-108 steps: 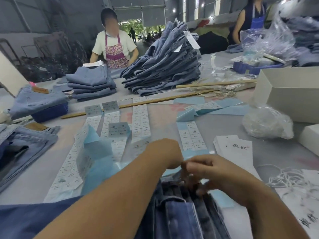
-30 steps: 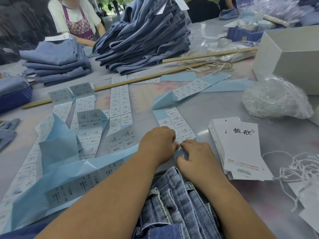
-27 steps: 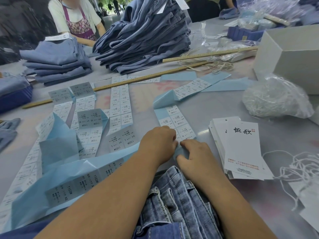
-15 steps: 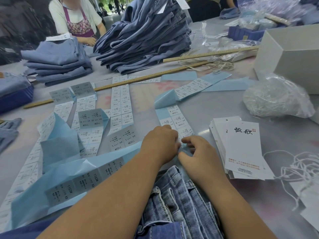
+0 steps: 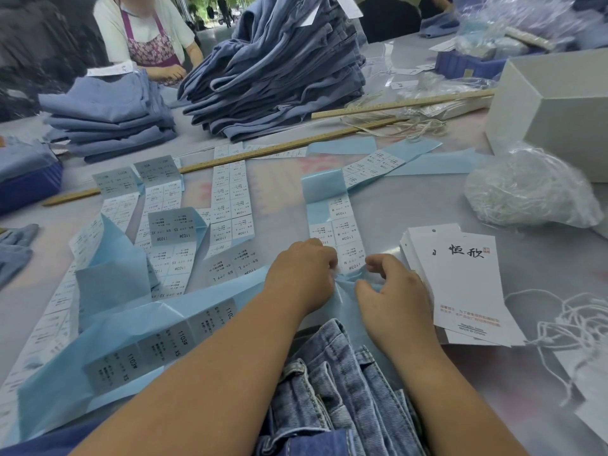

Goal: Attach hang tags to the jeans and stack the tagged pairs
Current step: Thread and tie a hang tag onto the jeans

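A pair of light-wash jeans point(image 5: 332, 386) lies at the table's near edge under my forearms. Just beyond it runs a strip of white size stickers on blue backing point(image 5: 342, 225). My left hand point(image 5: 302, 274) is curled over the strip's near end and pinches it. My right hand point(image 5: 391, 287) sits beside it, thumb and fingers curled on the crumpled blue backing there. A stack of white hang tags point(image 5: 460, 284) lies to the right of my right hand. Loose white tag strings point(image 5: 572, 327) lie further right.
More sticker strips point(image 5: 230, 192) and blue backing paper point(image 5: 112, 278) cover the left half of the table. Two wooden rulers point(image 5: 263, 153) lie across the middle. Stacks of folded jeans point(image 5: 279, 70) stand behind, with a person point(image 5: 144, 31) at the far side. A white box point(image 5: 556, 106) and a bag of strings point(image 5: 526, 189) sit right.
My hands stay at the near end of the sticker strip. The right hand's fingers have drawn slightly apart from the left, and the blue backing between them is more crumpled.
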Demonstrator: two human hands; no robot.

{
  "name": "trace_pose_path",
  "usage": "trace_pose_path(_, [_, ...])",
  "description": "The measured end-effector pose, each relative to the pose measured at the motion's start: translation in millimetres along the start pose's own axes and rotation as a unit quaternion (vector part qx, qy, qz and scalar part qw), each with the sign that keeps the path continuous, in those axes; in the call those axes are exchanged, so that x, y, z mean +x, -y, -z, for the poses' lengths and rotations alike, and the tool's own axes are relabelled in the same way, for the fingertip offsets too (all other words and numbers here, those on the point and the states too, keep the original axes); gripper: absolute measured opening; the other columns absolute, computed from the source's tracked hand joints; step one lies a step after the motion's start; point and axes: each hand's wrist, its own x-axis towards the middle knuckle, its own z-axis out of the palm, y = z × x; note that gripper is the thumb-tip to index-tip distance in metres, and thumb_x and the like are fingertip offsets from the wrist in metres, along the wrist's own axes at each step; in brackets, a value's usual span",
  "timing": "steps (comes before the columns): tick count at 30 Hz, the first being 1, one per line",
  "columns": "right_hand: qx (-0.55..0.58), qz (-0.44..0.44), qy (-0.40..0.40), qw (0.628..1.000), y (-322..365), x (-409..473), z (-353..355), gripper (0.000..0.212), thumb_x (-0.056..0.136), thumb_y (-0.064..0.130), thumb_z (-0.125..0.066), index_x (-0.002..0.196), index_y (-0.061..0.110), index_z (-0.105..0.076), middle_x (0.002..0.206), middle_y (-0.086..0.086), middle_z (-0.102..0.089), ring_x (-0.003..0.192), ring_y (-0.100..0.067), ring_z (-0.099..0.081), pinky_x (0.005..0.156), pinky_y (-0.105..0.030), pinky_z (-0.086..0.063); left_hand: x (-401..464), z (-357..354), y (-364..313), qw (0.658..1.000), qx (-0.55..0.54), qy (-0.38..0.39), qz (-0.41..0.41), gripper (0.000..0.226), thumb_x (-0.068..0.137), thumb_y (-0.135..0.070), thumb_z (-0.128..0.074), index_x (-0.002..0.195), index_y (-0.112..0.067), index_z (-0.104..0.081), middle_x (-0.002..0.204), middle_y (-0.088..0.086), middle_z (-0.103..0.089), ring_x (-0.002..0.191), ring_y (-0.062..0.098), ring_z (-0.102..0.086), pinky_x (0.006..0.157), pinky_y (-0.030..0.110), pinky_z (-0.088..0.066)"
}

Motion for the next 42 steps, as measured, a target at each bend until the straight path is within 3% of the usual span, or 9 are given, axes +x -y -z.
trace_pose_path(4, [0.048, -0.003, 0.006, 0.999, 4, -2, 0, 0.037, 0.087, 0.015, -0.060, 0.123, 0.026, -0.057, 0.117, 0.007, -0.063, 0.112, -0.015, -0.055, 0.098, -0.037, -0.045, 2, 3, -2, 0.999, -0.050, -0.010, -0.002, 0.026, 0.098, -0.032, -0.051, 0.100, -0.018, -0.072, 0.104, 0.003, -0.063, 0.103, 0.025, -0.055, 0.091, 0.042, -0.045])
trace_pose_path(7, [0.065, -0.005, 0.016, 0.998, 5, -3, -1, 0.040, 0.087, 0.013, -0.061, 0.123, 0.028, -0.056, 0.114, 0.012, -0.064, 0.110, -0.012, -0.056, 0.096, -0.033, -0.045, 1, 4, -4, 0.995, -0.101, 0.006, -0.003, 0.026, 0.095, -0.041, -0.058, 0.108, -0.023, -0.071, 0.108, -0.001, -0.064, 0.104, 0.019, -0.056, 0.092, 0.036, -0.045])
trace_pose_path(11, [0.032, -0.015, 0.022, 0.999, 5, -4, -4, 0.045, 0.085, 0.017, -0.063, 0.127, 0.027, -0.054, 0.122, 0.002, -0.061, 0.115, -0.018, -0.055, 0.100, -0.041, -0.046, 2, -1, -5, 0.996, -0.084, -0.004, 0.004, 0.024, 0.093, -0.030, -0.060, 0.114, -0.020, -0.067, 0.110, -0.001, -0.063, 0.105, 0.020, -0.056, 0.090, 0.034, -0.046])
trace_pose_path(18, [-0.006, -0.017, 0.034, 0.999, 9, -5, -4, 0.046, 0.083, 0.022, -0.062, 0.128, 0.022, -0.054, 0.118, -0.007, -0.062, 0.110, -0.025, -0.056, 0.095, -0.042, -0.047, 5, -5, -7, 0.998, -0.039, 0.015, 0.038, 0.040, 0.093, -0.040, -0.061, 0.125, -0.016, -0.062, 0.123, 0.005, -0.050, 0.115, 0.024, -0.051, 0.097, 0.037, -0.045])
trace_pose_path(24, [-0.004, -0.037, 0.069, 0.997, 8, -5, -4, 0.051, 0.087, 0.023, -0.057, 0.137, 0.023, -0.045, 0.130, -0.008, -0.055, 0.121, -0.025, -0.049, 0.104, -0.040, -0.041, 4, -4, -8, 1.000, 0.004, 0.017, 0.023, 0.027, 0.099, -0.033, -0.050, 0.113, -0.022, -0.070, 0.115, 0.004, -0.054, 0.108, 0.026, -0.053, 0.094, 0.038, -0.043])
trace_pose_path(28, [0.056, -0.047, 0.053, 0.996, 5, -3, -2, 0.043, 0.090, 0.020, -0.058, 0.131, 0.026, -0.048, 0.120, 0.006, -0.063, 0.115, -0.017, -0.054, 0.101, -0.040, -0.044, -1, 0, -8, 1.000, -0.004, -0.020, -0.001, 0.023, 0.094, -0.026, -0.050, 0.101, -0.023, -0.073, 0.105, 0.001, -0.062, 0.100, 0.026, -0.057, 0.089, 0.038, -0.041])
trace_pose_path(34, [0.147, -0.057, -0.013, 0.987, 3, 2, -3, 0.018, 0.092, 0.024, -0.064, 0.108, 0.028, -0.057, 0.091, 0.009, -0.070, 0.090, -0.012, -0.063, 0.077, -0.026, -0.044, -5, 7, -13, 0.990, -0.100, -0.068, -0.067, 0.013, 0.085, -0.015, -0.065, 0.088, -0.018, -0.078, 0.089, 0.000, -0.065, 0.088, 0.026, -0.061, 0.086, 0.044, -0.045])
trace_pose_path(39, [0.158, -0.044, -0.031, 0.986, 1, 1, -3, 0.022, 0.089, 0.018, -0.067, 0.103, 0.030, -0.056, 0.083, 0.013, -0.070, 0.084, -0.001, -0.062, 0.068, -0.009, -0.038, -7, 7, -10, 0.980, -0.172, -0.069, -0.073, 0.009, 0.081, -0.011, -0.068, 0.083, -0.014, -0.077, 0.083, 0.002, -0.065, 0.084, 0.025, -0.063, 0.080, 0.041, -0.049])
trace_pose_path(42, [0.146, -0.040, -0.027, 0.988, 1, 2, -2, 0.023, 0.090, 0.016, -0.065, 0.103, 0.032, -0.054, 0.087, 0.013, -0.069, 0.085, -0.005, -0.062, 0.067, -0.009, -0.038, -9, 8, -10, 0.972, -0.218, -0.043, -0.071, 0.010, 0.085, -0.020, -0.067, 0.080, -0.018, -0.075, 0.077, -0.005, -0.065, 0.078, 0.013, -0.061, 0.074, 0.034, -0.050])
